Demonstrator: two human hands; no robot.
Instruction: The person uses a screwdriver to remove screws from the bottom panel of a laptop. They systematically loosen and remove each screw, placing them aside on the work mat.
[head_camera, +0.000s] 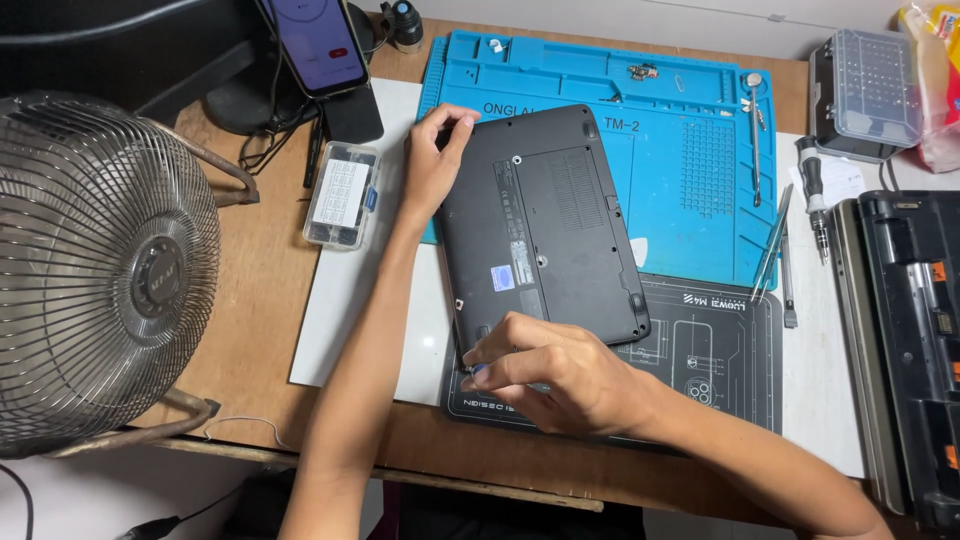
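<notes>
brown wooden desk (255, 300) | white board (345, 300) on top | pale wall (700, 15) behind | even bright light

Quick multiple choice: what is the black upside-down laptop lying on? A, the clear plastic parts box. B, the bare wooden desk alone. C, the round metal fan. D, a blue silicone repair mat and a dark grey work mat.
D: the black upside-down laptop lies across the blue silicone repair mat and the dark grey work mat, with both hands on its edges.
</notes>
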